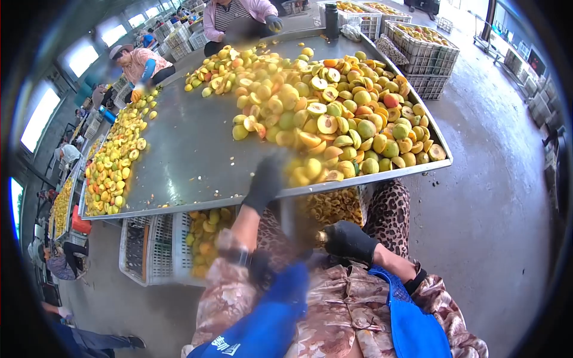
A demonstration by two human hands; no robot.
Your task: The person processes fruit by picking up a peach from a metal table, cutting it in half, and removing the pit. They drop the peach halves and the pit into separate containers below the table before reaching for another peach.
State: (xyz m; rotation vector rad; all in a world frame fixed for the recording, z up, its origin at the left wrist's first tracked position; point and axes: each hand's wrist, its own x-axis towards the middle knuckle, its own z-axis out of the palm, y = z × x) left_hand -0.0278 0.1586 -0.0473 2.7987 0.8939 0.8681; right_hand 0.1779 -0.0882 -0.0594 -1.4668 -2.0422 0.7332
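- A fruit-processing hall, by its large metal worktable [197, 161] heaped with halved stone fruit [328, 124].
- Stacked plastic crates [427, 56] full of fruit stand on the broad concrete floor [483, 197].
- Bright windows [82, 61] line one side.
- Several workers [149, 64] sit around tables.

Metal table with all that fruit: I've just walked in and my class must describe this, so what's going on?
A person's gloved left hand is blurred at the near edge of the metal table, its grip unclear. The gloved right hand is lower; whether it holds the small yellowish-brown thing at its tip is unclear. Stone fruit, much of it halved, lies heaped on the table's right side and down its left edge. One co-worker is at the far edge, another at the far left.
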